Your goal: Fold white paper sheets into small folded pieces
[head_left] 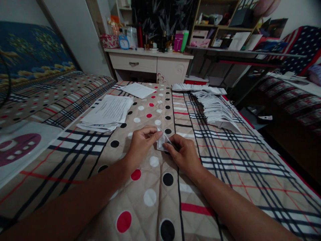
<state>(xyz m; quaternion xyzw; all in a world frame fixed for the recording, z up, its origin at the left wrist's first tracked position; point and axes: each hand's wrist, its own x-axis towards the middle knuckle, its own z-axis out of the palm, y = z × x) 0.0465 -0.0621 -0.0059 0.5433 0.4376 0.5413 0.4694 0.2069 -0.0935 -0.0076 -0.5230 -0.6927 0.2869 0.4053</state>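
Note:
A small folded sheet of paper (162, 142) is held between my two hands above the bedspread. My left hand (144, 142) pinches its upper left part between thumb and fingers. On the other side, my right hand (183, 150) grips its right edge, with the thumb on the near face. Beyond my left hand lies a stack of printed sheets (106, 112), with another white sheet (138, 90) behind it. Past my right hand, a long row of folded papers (215, 110) leans over in a fan.
The patterned bedspread (150, 221) lies under everything. A white bag with a purple print (20, 147) rests at the left. Another white bundle (198, 88) lies at the bed's far edge, before a dresser (136, 63). Shelves (220, 26) and a narrow desk stand at the back right.

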